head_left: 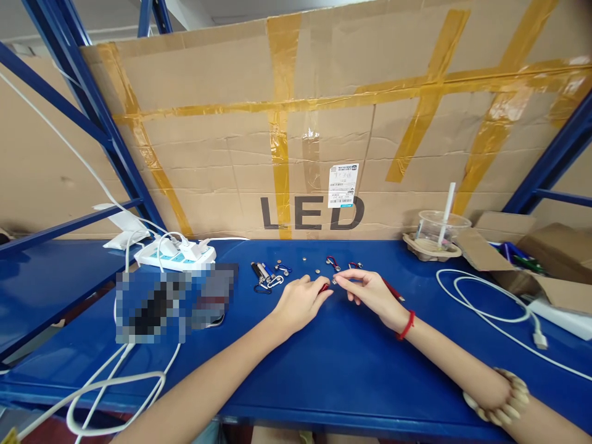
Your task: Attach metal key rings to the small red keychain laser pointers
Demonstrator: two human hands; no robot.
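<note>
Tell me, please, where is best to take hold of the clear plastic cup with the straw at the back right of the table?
Probably grip the clear plastic cup around its side wall, coming from the front. It stands upright in a tray, and the straw occupies the open top.

Both forearms extended forward, converging. Left hand palm-down, fingers curled; right hand opposite, fingertips pinched together, nearly meeting the left.
</note>
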